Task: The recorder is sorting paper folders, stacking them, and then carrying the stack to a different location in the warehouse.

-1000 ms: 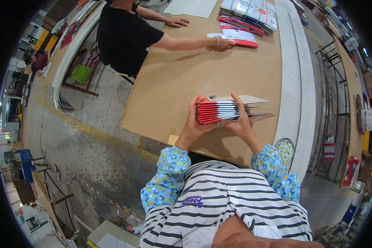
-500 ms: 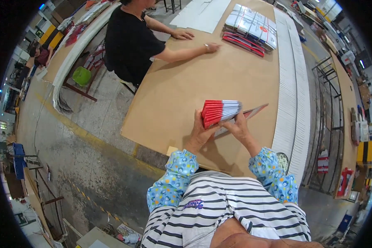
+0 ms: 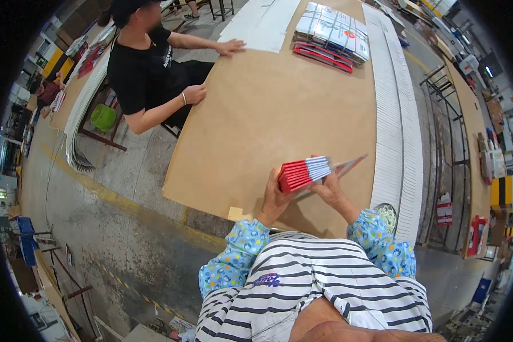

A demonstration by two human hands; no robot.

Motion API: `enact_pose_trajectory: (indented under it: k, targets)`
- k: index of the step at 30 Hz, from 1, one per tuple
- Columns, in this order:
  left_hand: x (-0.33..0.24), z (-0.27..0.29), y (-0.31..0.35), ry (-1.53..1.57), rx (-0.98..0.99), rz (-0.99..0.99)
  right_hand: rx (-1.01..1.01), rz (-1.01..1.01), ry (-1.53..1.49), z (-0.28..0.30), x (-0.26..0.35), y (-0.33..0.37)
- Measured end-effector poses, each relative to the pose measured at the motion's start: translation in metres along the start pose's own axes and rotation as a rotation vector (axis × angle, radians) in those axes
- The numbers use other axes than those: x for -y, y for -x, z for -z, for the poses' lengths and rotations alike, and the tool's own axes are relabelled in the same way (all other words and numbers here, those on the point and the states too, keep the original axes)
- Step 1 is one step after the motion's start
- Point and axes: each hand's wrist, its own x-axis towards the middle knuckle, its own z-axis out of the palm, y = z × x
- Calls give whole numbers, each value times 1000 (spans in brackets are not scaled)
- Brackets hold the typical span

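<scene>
A thick stack of folded red and white pieces (image 3: 303, 174) is held up over the near part of the brown-topped table (image 3: 256, 119). My left hand (image 3: 275, 196) wraps round its red left end. My right hand (image 3: 329, 191) grips the lower right side, by the white part. Part of the fingers of both hands is hidden by the stack. A thin pointed flat piece with a reddish edge (image 3: 352, 164) sticks out to the right behind my right hand; I cannot tell whether it is held or lies on the table.
Tied stacks of flat printed packages (image 3: 333, 34) lie at the far right. Long white ridged strips (image 3: 390, 114) run along the right edge. A bowl of pale rings (image 3: 385, 215) stands near my right sleeve. A co-worker in black (image 3: 148, 74) sits at the left side.
The stack and my hands have shifted slightly lower in the view. The co-worker has leaned back left, drawing one hand from the table's middle to its left edge.
</scene>
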Motion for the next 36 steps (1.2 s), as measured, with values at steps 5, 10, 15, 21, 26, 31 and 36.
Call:
enact_pose_trajectory:
  k: [5, 10, 15, 21, 26, 31, 36]
  targets:
    - [-10, -3, -7, -239, -108, -251, -47, 8, -39, -1, -10, 8]
    - [-12, -5, 4, 79, -4, -12, -24, -32, -4, -3, -1, 10]
    - [-9, -10, 17, 43, 28, 38, -52, -35, -16, -6, -5, 30]
    - [6, -10, -4, 31, 14, 15, -80, -38, -126, -1, -1, 12]
    - [8, -5, -5, -104, -45, -86, -44, 8, -74, -1, 1, 4]
    - [-16, -12, 3, 415, 6, 36, -36, 194, 251, 5, -17, 19]
    - [-8, -19, 9, 10, -46, -235, -95, -106, -236, 8, -17, 46]
